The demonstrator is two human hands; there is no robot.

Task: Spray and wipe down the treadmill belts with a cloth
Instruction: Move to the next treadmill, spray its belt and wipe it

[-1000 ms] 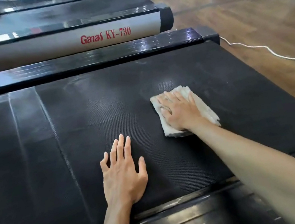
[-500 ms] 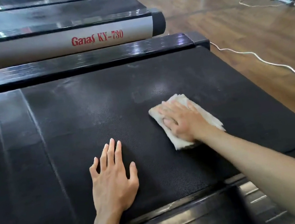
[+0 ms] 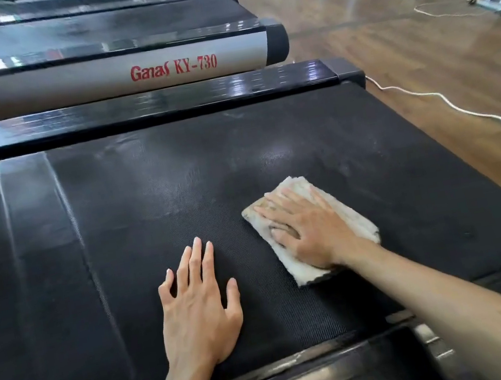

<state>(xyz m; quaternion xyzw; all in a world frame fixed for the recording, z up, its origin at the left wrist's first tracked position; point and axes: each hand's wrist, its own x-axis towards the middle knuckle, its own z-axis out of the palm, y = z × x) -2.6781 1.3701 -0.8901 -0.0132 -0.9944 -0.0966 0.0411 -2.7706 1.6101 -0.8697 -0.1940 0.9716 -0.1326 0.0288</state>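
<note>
My right hand (image 3: 311,232) presses the folded cloth (image 3: 312,227) flat on the treadmill belt (image 3: 149,190), fingers straight. My left hand (image 3: 197,305) rests spread, holding nothing. Dusty streaks toward the far edge look unwiped, I judge.

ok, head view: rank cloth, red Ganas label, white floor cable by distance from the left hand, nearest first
From the left hand, flat on the belt:
1. Cloth, just to its right on the belt, under the right hand.
2. Ganas label, ahead on the next treadmill's silver side rail.
3. Cable, far right on the wood floor, past the belt's end.
</note>
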